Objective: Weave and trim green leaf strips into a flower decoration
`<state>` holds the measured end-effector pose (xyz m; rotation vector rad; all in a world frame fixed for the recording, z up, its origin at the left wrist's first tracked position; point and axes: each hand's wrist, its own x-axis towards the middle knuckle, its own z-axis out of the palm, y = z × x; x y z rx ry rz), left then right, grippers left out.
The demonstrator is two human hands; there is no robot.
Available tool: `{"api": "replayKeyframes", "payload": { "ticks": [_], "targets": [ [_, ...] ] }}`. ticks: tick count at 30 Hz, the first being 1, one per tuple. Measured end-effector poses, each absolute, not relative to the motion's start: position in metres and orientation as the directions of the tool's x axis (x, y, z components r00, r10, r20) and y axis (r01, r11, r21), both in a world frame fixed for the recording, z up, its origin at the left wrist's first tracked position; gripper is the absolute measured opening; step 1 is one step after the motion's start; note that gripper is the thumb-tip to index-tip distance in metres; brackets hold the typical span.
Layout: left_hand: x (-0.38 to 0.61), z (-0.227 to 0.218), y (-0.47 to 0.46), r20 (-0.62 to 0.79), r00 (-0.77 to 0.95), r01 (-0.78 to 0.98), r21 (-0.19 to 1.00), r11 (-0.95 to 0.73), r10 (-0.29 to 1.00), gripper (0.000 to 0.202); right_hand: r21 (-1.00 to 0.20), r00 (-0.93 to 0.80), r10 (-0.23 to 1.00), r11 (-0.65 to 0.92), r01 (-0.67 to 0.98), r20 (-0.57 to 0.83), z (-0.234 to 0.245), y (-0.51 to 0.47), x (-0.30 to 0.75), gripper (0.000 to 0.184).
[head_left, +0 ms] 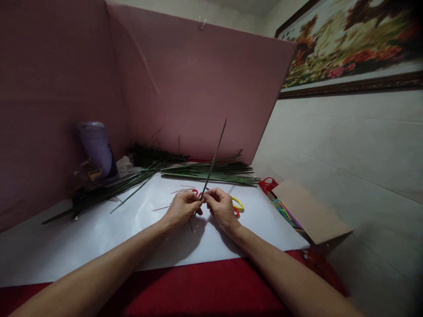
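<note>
My left hand [181,208] and my right hand [220,207] meet over the white sheet [99,233], fingers pinched together. Between them they grip the lower end of a thin green stem [214,156], which rises tilted up and to the right. Just behind my right hand lie scissors with yellow and red handles [238,204], partly hidden by the hand. A bundle of similar green stems [211,172] lies flat across the far side of the sheet, a little beyond both hands.
More green stems [109,187] fan out at the left near a purple container [96,147]. A pink board [198,88] walls off the back and left. An open cardboard box [310,211] with coloured items and a red bag [267,184] sits right. Red cloth [198,286] covers the near edge.
</note>
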<state>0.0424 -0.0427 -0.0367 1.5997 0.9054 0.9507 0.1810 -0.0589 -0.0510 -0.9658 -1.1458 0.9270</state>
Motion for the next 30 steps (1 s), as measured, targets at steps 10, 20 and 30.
{"api": "replayKeyframes", "payload": {
  "ticks": [10,20,30],
  "targets": [
    [0.0440,-0.0307,-0.0465,0.139,0.443,0.041,0.984,-0.174,0.886,0.019,-0.950,0.239,0.939,0.283,-0.131,0.247,-0.0500,-0.0561,0.1817,0.027],
    [0.0432,-0.0317,-0.0491,0.095,0.440,0.073,0.987,-0.141,0.893,0.016,-0.949,0.203,0.952,0.267,-0.171,0.231,-0.0496,-0.0543,0.1822,0.026],
    [0.0436,-0.0364,-0.0464,0.125,0.411,0.077,0.982,-0.171,0.903,0.013,-0.945,0.176,0.940,0.312,-0.102,0.291,-0.0447,-0.0587,0.1787,0.021]
  ]
}}
